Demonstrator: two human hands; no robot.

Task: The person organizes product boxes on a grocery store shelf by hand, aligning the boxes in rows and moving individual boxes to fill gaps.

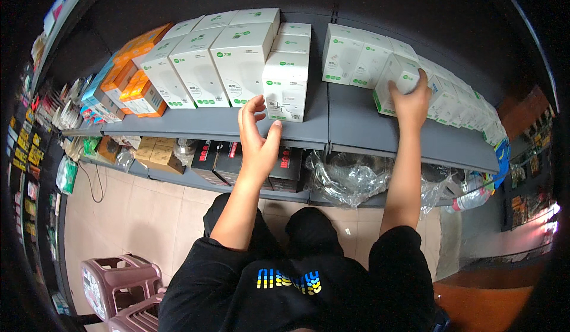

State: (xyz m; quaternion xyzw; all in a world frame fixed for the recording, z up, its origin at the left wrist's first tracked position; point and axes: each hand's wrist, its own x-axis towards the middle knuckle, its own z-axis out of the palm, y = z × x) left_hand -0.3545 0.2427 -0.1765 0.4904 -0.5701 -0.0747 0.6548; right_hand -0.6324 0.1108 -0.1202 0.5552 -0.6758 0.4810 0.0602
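My right hand is around the upper part of a white carton with green print, thumb on one side and fingers on the other. That carton stands at the shelf's right section, in front of a row of similar white cartons. My left hand is empty, its fingers apart and slightly curled, at the front edge of the grey metal shelf. Just beyond its fingertips is a smaller white carton; whether they touch I cannot tell. Taller white cartons stand to the left of it.
Orange cartons and a blue carton stand farther left. Below are black boxes, brown cardboard boxes and clear plastic-wrapped goods. Pink plastic stools stand on the tiled floor behind at left.
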